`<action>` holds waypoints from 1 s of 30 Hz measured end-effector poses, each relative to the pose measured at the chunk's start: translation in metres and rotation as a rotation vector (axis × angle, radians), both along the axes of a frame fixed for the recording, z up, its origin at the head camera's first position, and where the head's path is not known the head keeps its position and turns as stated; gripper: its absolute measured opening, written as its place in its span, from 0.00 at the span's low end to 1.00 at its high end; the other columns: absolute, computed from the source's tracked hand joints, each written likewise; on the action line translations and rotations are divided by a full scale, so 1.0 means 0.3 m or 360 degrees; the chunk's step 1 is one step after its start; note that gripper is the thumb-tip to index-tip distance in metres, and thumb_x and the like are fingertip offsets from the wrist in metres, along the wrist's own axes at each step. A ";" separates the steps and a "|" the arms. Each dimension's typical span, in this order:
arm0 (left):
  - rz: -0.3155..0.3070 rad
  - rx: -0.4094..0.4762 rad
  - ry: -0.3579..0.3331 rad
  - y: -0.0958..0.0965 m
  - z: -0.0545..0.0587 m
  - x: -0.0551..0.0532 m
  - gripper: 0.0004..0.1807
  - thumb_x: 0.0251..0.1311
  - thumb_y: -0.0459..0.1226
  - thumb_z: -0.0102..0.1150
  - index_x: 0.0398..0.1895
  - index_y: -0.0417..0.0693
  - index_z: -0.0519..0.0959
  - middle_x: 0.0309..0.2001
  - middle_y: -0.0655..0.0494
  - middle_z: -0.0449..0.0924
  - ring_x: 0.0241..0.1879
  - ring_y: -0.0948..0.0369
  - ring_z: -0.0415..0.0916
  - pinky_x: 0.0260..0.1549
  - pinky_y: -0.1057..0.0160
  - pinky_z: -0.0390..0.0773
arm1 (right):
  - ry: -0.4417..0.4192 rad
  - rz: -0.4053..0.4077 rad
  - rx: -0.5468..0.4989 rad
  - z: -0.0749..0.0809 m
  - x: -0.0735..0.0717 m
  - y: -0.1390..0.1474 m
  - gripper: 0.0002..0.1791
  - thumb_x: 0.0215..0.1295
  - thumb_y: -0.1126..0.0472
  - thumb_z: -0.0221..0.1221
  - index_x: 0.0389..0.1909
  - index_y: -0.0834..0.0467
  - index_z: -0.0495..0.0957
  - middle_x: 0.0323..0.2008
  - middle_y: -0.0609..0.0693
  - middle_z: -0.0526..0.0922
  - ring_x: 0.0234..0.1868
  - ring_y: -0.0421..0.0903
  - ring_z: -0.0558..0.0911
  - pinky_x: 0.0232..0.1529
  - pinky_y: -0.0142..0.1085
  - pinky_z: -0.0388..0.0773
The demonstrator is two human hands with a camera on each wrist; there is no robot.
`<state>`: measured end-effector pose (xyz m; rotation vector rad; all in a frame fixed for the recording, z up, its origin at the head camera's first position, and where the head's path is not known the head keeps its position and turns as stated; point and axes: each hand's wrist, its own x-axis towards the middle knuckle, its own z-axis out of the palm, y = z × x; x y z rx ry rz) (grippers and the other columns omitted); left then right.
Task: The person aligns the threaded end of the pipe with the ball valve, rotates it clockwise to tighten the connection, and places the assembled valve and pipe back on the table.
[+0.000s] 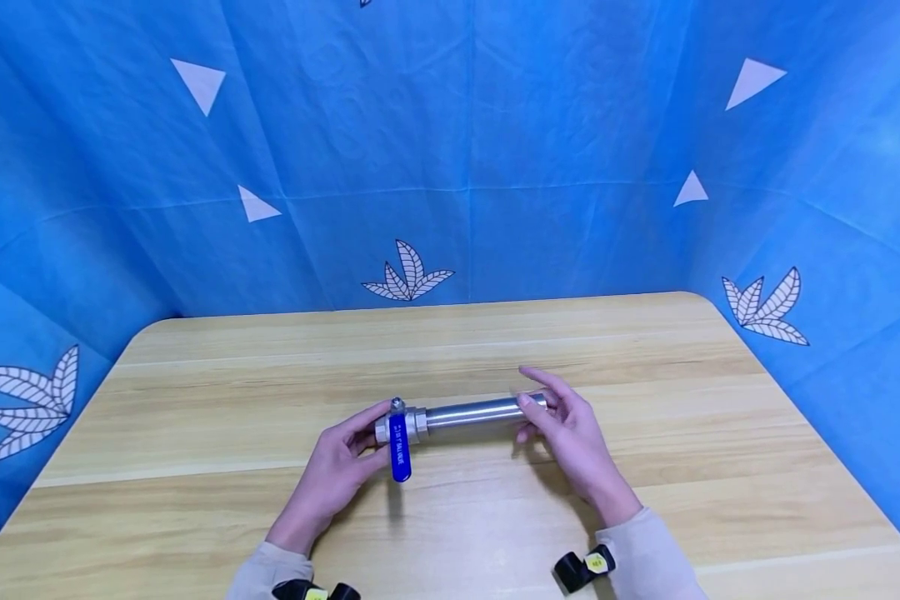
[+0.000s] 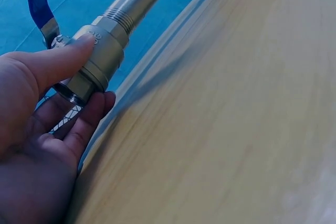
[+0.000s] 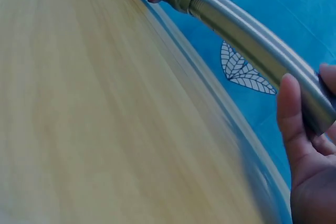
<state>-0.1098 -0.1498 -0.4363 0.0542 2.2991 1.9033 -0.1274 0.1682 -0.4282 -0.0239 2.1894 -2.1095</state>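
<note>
Head view: ball valve (image 1: 419, 423) on the left end of a metal pipe (image 1: 474, 412), both held just above the wooden counter (image 1: 270, 367), in front of the person. Long axis runs side to side, the right end slightly farther from the person. Blue lever (image 1: 400, 457) points back toward the person, roughly square to the pipe. Left hand (image 1: 333, 468) pinches the valve, thumb on the near side, fingers on the far side. Right hand (image 1: 576, 440) pinches the pipe's right end; index finger sticks out past it. Blue backdrop (image 1: 495, 125) behind.

Left wrist view: long axis slants lower left to upper right, valve's bore end facing lower left. Threads (image 2: 122, 18) show between valve and smooth pipe. Lever rises at upper left. Left thumb lies on the valve body.

Right wrist view: pipe slants upper left to lower right, valve at the upper-left end. Right-hand digits sit either side of the lower-right end.
</note>
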 end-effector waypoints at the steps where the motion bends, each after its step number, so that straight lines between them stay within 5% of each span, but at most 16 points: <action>1: 0.0003 -0.0004 0.0000 0.000 -0.001 0.000 0.36 0.65 0.27 0.71 0.76 0.49 0.75 0.71 0.43 0.80 0.62 0.52 0.84 0.60 0.76 0.80 | 0.0009 -0.0035 -0.0033 -0.001 -0.001 -0.003 0.25 0.79 0.59 0.62 0.72 0.60 0.73 0.47 0.52 0.86 0.34 0.45 0.88 0.47 0.33 0.89; 8: -0.0002 -0.0054 0.0019 -0.002 -0.009 -0.003 0.36 0.65 0.27 0.71 0.76 0.47 0.75 0.70 0.43 0.80 0.60 0.53 0.84 0.60 0.74 0.81 | -0.0012 -0.0176 -0.0202 -0.010 -0.008 -0.017 0.08 0.75 0.66 0.64 0.50 0.63 0.80 0.36 0.48 0.89 0.31 0.45 0.88 0.39 0.37 0.92; 16: -0.0015 -0.0206 0.0123 0.004 -0.017 -0.002 0.34 0.66 0.28 0.71 0.76 0.45 0.75 0.75 0.42 0.76 0.76 0.42 0.72 0.78 0.48 0.70 | -0.0096 -0.0216 -0.0160 -0.006 -0.011 -0.024 0.13 0.77 0.64 0.63 0.55 0.68 0.79 0.38 0.49 0.90 0.31 0.44 0.89 0.42 0.37 0.93; 24: 0.0022 -0.0262 0.0147 0.017 -0.021 0.000 0.33 0.64 0.27 0.72 0.73 0.43 0.77 0.72 0.40 0.78 0.75 0.40 0.73 0.77 0.48 0.71 | -0.0144 -0.0280 -0.0144 -0.011 -0.018 -0.035 0.15 0.79 0.63 0.62 0.57 0.69 0.79 0.39 0.52 0.90 0.30 0.45 0.89 0.40 0.37 0.93; 30: 0.0045 -0.0302 0.0161 0.024 -0.018 0.000 0.33 0.64 0.30 0.74 0.73 0.42 0.77 0.71 0.41 0.80 0.74 0.41 0.75 0.77 0.47 0.71 | -0.0048 -0.0156 -0.0314 -0.004 -0.008 -0.022 0.22 0.75 0.69 0.61 0.67 0.69 0.75 0.44 0.50 0.90 0.40 0.47 0.91 0.48 0.36 0.93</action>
